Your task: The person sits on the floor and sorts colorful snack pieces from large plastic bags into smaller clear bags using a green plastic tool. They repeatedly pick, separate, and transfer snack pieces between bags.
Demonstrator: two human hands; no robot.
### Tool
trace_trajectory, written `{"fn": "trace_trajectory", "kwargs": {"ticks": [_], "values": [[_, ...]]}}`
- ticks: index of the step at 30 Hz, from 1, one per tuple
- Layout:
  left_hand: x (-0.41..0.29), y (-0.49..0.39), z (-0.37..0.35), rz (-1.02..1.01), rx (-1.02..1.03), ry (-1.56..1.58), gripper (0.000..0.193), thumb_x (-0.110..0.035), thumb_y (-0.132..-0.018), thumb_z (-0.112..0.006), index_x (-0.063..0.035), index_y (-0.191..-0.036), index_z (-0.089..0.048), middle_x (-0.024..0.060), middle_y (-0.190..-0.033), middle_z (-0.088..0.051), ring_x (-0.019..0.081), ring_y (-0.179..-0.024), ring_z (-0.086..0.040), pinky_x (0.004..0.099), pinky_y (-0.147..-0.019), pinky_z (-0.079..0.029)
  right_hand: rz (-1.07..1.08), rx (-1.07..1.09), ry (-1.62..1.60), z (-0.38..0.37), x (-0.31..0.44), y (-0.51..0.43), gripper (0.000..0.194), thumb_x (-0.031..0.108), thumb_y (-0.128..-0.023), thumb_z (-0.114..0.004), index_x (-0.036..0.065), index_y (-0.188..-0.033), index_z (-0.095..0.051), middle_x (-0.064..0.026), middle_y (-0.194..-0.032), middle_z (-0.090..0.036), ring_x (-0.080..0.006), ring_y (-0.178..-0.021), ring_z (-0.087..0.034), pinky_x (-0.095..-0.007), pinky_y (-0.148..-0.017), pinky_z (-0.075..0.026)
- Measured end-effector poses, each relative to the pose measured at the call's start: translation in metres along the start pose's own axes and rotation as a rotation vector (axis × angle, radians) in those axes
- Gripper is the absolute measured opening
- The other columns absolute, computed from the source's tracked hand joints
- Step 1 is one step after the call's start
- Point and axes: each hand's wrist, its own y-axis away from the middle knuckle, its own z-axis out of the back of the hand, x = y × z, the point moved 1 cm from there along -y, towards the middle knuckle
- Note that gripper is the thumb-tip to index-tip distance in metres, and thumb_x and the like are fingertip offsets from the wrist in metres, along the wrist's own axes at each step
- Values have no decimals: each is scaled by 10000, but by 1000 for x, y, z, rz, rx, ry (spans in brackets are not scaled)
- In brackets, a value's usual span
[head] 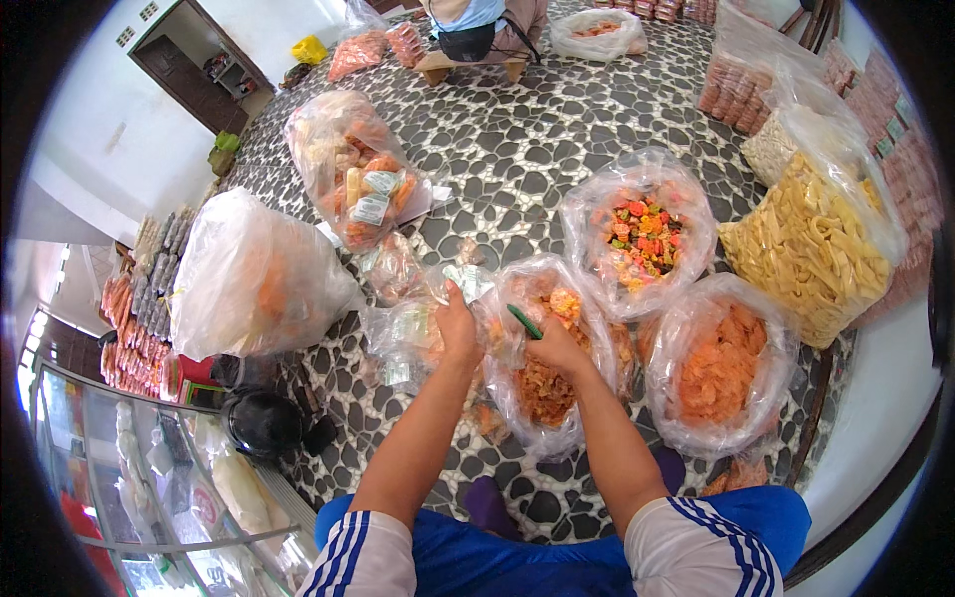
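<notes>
My left hand (456, 322) is at a small clear plastic bag (503, 328) with a paper label, its thumb raised; the fingers are partly hidden. My right hand (556, 345) grips a green-handled tool (524, 321) over an open plastic sack of orange-brown chips (548, 392). Small labelled snack packets (406, 328) lie on the floor left of my left hand. Beyond the chips stands an open sack of multicoloured snacks (645, 235), and to its lower right a sack of orange chips (720, 366).
Large filled bags (257, 280) stand left, another (354, 172) farther ahead. A sack of yellow strips (813, 239) is on the right. A glass display case (171, 477) and a black helmet (262, 422) are lower left. A person (485, 30) sits on a low bench at the top.
</notes>
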Motion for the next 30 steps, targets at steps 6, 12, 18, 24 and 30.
{"fn": "trace_trajectory", "kwargs": {"ticks": [6, 12, 18, 24, 30], "values": [[11, 11, -2, 103, -51, 170, 469, -420, -1076, -558, 34, -1181, -613, 82, -1049, -669, 173, -901, -616, 369, -783, -530, 62, -73, -267, -15, -6, 2, 588, 200, -760, -826, 32, -1300, -664, -35, -998, -687, -142, -884, -627, -334, -804, -508], [11, -35, 44, -98, 116, -7, 453, -414, -1053, -596, 6, -1223, -601, 94, -1097, -672, 208, -903, -656, 380, -793, -563, 43, -483, -30, 14, -10, -9, 542, 295, -696, -867, 6, -1130, -716, -121, -920, -729, -240, -837, -690, -389, -768, -527], [-21, -82, 120, -119, 163, -459, 421, -406, -1003, -675, -10, -1145, -655, 58, -987, -693, 162, -841, -631, 344, -733, -512, 23, -522, 139, 36, 14, 16, 598, 358, -694, -868, 7, -1155, -718, -150, -937, -743, -301, -861, -706, -392, -806, -533], [-49, -69, 157, -313, 11, -1344, 841, -620, -770, -810, 21, -1267, -590, 185, -1037, -715, 381, -915, -686, 481, -829, -525, -35, -523, 293, 46, 10, 17, 622, 370, -680, -887, 8, -1160, -726, -163, -974, -761, -307, -880, -726, -398, -815, -543], [-68, -40, 91, -1160, -263, -1412, 831, -572, -789, -817, 3, -1333, -563, 181, -1215, -640, 380, -1008, -644, 482, -857, -511, 61, -352, 9, 51, 5, 10, 606, 307, -667, -928, 18, -1163, -733, -120, -927, -754, -228, -835, -705, -363, -798, -537]]}}
